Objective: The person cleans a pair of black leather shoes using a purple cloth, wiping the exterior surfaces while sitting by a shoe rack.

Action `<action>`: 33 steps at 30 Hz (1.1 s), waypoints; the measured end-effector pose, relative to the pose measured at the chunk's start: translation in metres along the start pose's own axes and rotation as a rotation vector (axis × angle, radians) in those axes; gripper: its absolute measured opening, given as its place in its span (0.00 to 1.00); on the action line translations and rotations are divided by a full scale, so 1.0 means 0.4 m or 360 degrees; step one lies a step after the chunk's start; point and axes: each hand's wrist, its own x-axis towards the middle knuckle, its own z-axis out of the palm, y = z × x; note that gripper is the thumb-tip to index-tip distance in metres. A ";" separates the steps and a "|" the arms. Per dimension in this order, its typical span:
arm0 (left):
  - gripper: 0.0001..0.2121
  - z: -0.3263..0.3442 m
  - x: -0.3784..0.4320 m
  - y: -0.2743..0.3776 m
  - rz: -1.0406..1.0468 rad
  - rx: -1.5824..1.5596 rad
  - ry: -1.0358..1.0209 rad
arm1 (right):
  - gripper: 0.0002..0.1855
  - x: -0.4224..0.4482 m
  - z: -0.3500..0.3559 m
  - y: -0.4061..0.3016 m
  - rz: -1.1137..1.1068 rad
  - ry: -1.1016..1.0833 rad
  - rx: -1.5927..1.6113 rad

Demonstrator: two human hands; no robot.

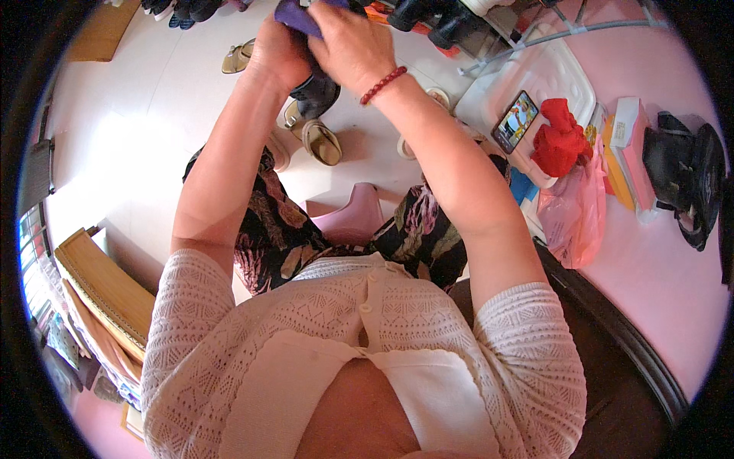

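Note:
At the top edge of the head view, my left hand grips a piece of black leather footwear, which looks like a boot. Its lower end shows below the hand, while the upper part is mostly hidden between my hands. My right hand, with a red beaded bracelet at the wrist, holds a purple cloth against the footwear. On the floor beneath my hands lies a tan sandal, and another sandal lies farther left.
A pink plastic stool is between my knees. To the right, a phone leans on a white plastic lid beside a red cloth. A pink plastic bag, boxes and black sandals lie beyond. A metal rack holds shoes.

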 end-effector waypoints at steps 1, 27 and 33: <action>0.32 -0.017 -0.001 0.007 -0.0004 -0.0005 0.0117 | 0.15 0.016 0.000 0.026 0.0050 0.0004 -0.0146; 0.40 0.073 -0.028 -0.016 0.0057 0.0078 -0.0036 | 0.17 0.063 -0.088 0.038 0.0015 0.0514 -0.0266; 0.33 0.042 -0.037 0.003 0.0143 -0.0168 -0.0089 | 0.19 -0.005 0.011 -0.027 -0.0022 0.0087 0.0113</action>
